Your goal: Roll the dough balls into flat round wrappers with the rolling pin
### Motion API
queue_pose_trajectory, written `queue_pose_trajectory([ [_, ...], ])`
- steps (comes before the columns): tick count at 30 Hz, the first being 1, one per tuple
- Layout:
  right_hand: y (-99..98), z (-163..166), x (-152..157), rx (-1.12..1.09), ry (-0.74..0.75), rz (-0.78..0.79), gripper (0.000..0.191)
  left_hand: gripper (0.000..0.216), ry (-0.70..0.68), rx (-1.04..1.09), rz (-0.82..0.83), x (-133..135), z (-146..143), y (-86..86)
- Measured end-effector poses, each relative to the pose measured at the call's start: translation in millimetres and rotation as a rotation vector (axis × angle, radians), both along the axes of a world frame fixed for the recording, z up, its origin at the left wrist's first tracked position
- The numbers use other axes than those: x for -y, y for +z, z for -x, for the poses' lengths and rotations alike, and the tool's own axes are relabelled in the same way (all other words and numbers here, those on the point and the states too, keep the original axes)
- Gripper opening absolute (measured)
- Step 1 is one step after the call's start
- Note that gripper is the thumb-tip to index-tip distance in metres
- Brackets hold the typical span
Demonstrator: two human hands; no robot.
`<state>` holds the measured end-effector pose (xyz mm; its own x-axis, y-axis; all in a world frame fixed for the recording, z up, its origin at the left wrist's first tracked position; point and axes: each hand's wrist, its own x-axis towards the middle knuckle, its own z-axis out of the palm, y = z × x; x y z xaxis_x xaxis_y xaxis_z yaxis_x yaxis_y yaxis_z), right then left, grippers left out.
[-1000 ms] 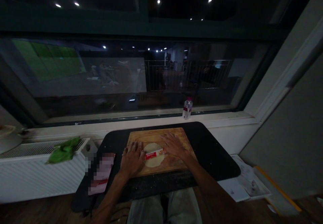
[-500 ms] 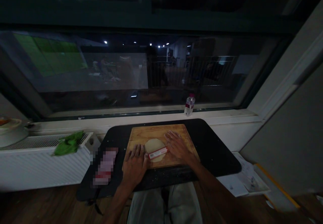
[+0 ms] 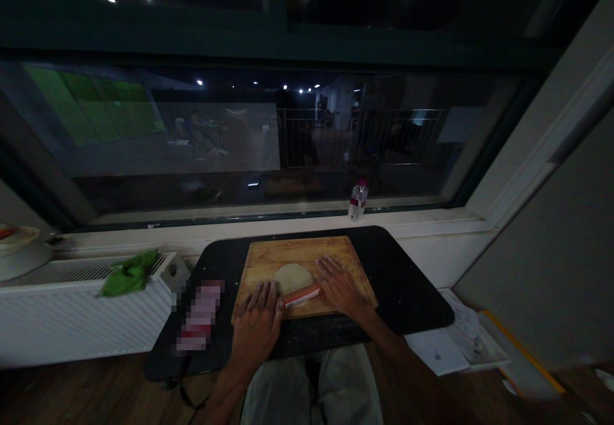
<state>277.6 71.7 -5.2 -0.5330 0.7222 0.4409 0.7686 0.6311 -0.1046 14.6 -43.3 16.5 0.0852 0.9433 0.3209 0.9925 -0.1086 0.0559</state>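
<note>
A flat round piece of pale dough (image 3: 292,277) lies on a wooden cutting board (image 3: 288,252) set on a black table (image 3: 403,284). A red and white cylinder (image 3: 302,296) lies across the near edge of the dough like a rolling pin. My left hand (image 3: 258,324) rests flat on its left end with fingers spread. My right hand (image 3: 341,284) presses flat on its right end, fingers stretched forward.
A small water bottle (image 3: 357,200) stands on the window sill behind the table. A green cloth (image 3: 129,271) lies on the white radiator at left, near a bowl (image 3: 16,249). A blurred flat item (image 3: 199,315) sits on the table's left side. Papers (image 3: 451,345) lie at right.
Both hands have drawn the cylinder back toward me, from the middle of the dough to its near edge. More of the dough now shows beyond the hands.
</note>
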Motion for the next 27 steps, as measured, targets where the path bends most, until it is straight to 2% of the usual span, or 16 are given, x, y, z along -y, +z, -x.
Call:
queue_pose_trajectory([
  [6, 14.2, 8, 2, 0.045, -0.084, 0.055, 0.049, 0.057, 0.015, 0.029, 0.031, -4, -1, 2.9],
  [9, 26.5, 14, 0, 0.049, -0.122, 0.083, 0.042, 0.064, -0.01, 0.034, 0.097, -16, 7, 9.5],
  [12, 33.1, 18, -2, 0.052, -0.091, 0.117, 0.036, 0.069, -0.068, 0.009, 0.195, -29, 15, 19.1],
  [15, 33.3, 19, -5, 0.043, -0.076, 0.163, 0.04, 0.076, -0.073, -0.018, 0.286, -36, 14, 29.2],
  [19, 31.7, 21, -8, 0.017, -0.107, 0.181, 0.045, 0.089, -0.084, -0.006, 0.361, -41, -2, 37.0],
  [22, 31.9, 22, -8, 0.002, -0.126, 0.178, 0.047, 0.096, -0.109, -0.004, 0.387, -50, -13, 35.6],
  [27, 30.3, 21, -6, -0.023, -0.147, 0.163, 0.048, 0.089, -0.156, -0.002, 0.379, -65, -15, 32.4],
])
